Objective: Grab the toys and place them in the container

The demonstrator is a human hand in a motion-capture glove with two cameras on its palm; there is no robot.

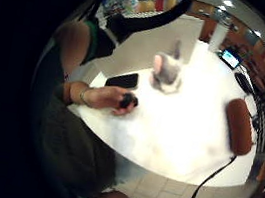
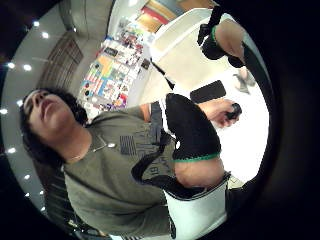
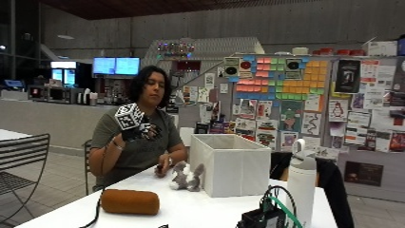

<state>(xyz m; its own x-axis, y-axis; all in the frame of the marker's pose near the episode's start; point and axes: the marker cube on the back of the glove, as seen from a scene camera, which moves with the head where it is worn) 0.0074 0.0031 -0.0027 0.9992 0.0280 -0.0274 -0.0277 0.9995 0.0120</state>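
Sitting nearest the lens: black cabled device (image 3: pixel 263 219) on the desk (image 3: pixel 202 209), with a white bottle (image 3: pixel 303 183) just beside it. Lying further along the near edge: brown roll (image 3: pixel 130 201), plump and seemingly cloth-covered, well apart from the box (image 3: pixel 237 164). Standing upright right beside the box's near wall: grey plush (image 3: pixel 185 176), ears up, on the desk and not yet inside. Hovering raised at chest height, well above both toys: grip (image 3: pixel 140 129), fingers looking spread and relaxed, holding nothing. Resting on the desk near the plush: bare hand (image 3: pixel 162 167), pinching a small dark thing (image 1: pixel 128 100) not possible to identify; lying beside it, a dark phone (image 1: pixel 122 79). Judging both toys as light, soft and squashy, neither fragile nor slippery, so probably forgiving of an off-centre hold. Expecting the plush to be taken best around its body from above, since ears or limbs would likely flop and swing. Expecting the roll to be taken best across its middle, wrapping round the short way, because an end hold would probably let it droop. Guessing the box to be fabric-walled, open-topped and light, so likely to shift if knocked while dropping things in. Finding no readable brand or label on toys, box or bottle; making out posters and coloured notes on the board behind and a print on the shirt, but reading none of their lettering.
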